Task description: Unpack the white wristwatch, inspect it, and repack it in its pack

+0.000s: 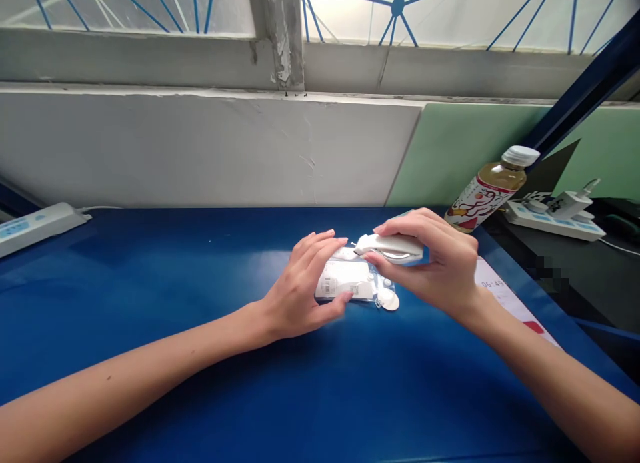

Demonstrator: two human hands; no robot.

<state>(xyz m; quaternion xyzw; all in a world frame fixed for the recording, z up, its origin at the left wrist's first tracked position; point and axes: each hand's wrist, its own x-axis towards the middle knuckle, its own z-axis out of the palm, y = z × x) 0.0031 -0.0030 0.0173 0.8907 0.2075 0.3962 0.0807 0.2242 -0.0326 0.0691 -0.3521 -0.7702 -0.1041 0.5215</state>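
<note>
From the head view, you look down on a blue surface (150, 303) that runs back to a pale wall. Its far edge meets that wall; its right edge slants away toward you, with a darker lower shelf area beyond it. Broad bare blue lies to the left and in front of your forearms.

Your left hand (305, 286) rests near the middle of the surface, fingers spread flat on a clear plastic packet (350, 283), thumb pressed at its near edge. Inside the packet you can make out white parts and a barcode label; what they are is too small to tell. A small round white piece (389, 300) lies at the packet's right corner.

Your right hand (440, 266) is curled around a white handheld device (390, 247), held just above the packet's far right edge, its narrow tip pointing left toward your left fingertips.

A bottle (493, 189) of amber drink, white cap on, stands tilted in view near the right edge. A white paper sheet (505, 296) lies under your right wrist. A power strip (35, 226) sits at far left; another power strip (555, 219) with a charger lies beyond the right edge.
</note>
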